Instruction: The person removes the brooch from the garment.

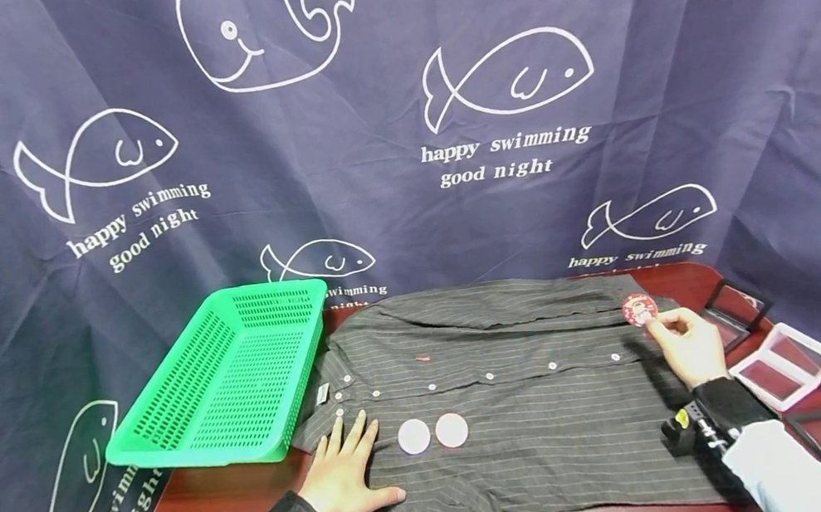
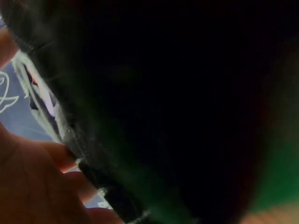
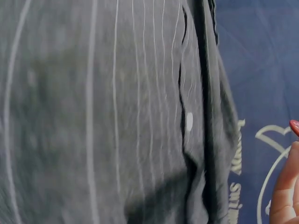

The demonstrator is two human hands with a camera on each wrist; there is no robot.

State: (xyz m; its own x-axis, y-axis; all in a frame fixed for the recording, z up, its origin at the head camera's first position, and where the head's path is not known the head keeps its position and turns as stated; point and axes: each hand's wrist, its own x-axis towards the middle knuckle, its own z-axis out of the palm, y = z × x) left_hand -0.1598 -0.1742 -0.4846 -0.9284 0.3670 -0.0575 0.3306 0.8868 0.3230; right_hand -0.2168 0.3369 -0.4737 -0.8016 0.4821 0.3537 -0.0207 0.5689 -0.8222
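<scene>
Near edge: your left hand lies flat, fingers spread, pressing the lower left of the striped shirt onto the tabletop. It holds nothing, just pins the cloth.

Just beside its fingertips, two white round badges sit on the shirt front, side by side, below the button placket.

Right side: your right hand pinches a red round badge between thumb and fingertips, raised a little over the shirt's upper right, near the shoulder. Cannot tell whether the badge touches the cloth.

Step in hand, by my read: red badge picked up and being carried or positioned, shirt held steady. Next move likely needs a clear target, either a spot on the shirt or the green basket at far left. Keep the left hand down so the cloth doesn't drag.

Further out: small framed boxes to the right of the shirt, dark blue fish-print backdrop behind everything.

The wrist views are too close and blurred to add much: shirt cloth and fingertips only.
</scene>
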